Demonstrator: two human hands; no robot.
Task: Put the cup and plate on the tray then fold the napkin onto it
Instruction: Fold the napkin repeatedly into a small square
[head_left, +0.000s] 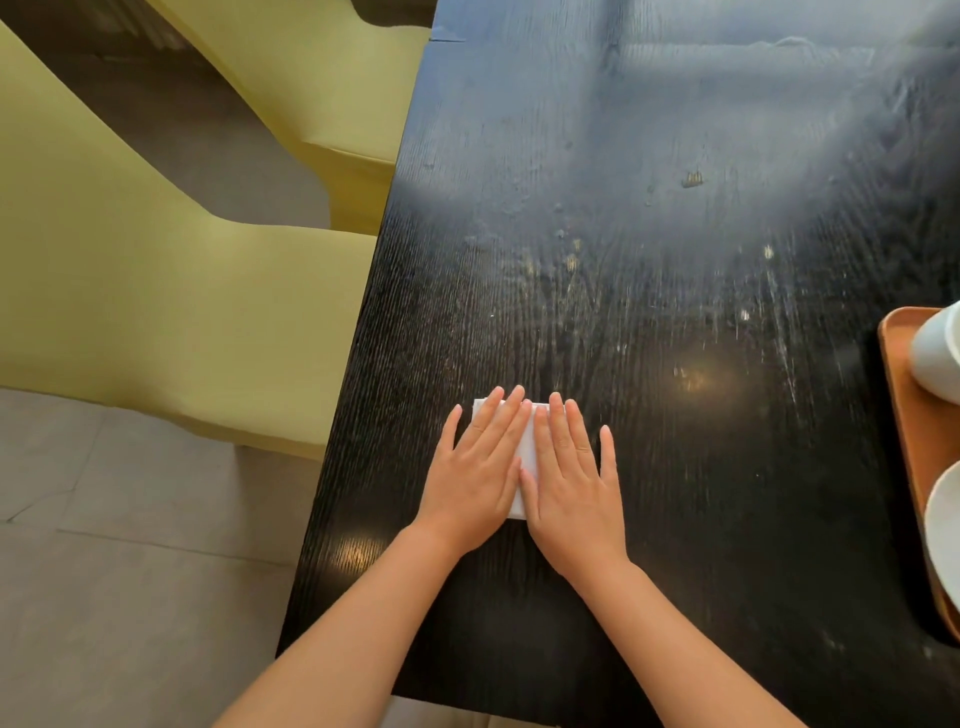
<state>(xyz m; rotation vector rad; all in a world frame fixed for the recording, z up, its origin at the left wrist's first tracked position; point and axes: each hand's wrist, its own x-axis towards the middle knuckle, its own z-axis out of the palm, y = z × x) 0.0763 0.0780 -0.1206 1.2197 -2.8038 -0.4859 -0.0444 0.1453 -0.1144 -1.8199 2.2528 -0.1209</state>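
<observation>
A white napkin (528, 452), folded small, lies on the black table near its front left. My left hand (480, 467) and my right hand (574, 483) lie flat side by side on top of it, fingers straight, pressing it down and hiding most of it. At the right edge of the view an orange-brown tray (904, 421) carries a white cup (937, 356) at its far end and a white plate (943, 525) nearer to me; both are cut off by the frame.
The black wooden table (649, 260) stretches away from me, its left edge near my left hand. Two yellow-green chairs (156, 291) stand to the left of the table over a grey tiled floor (130, 597).
</observation>
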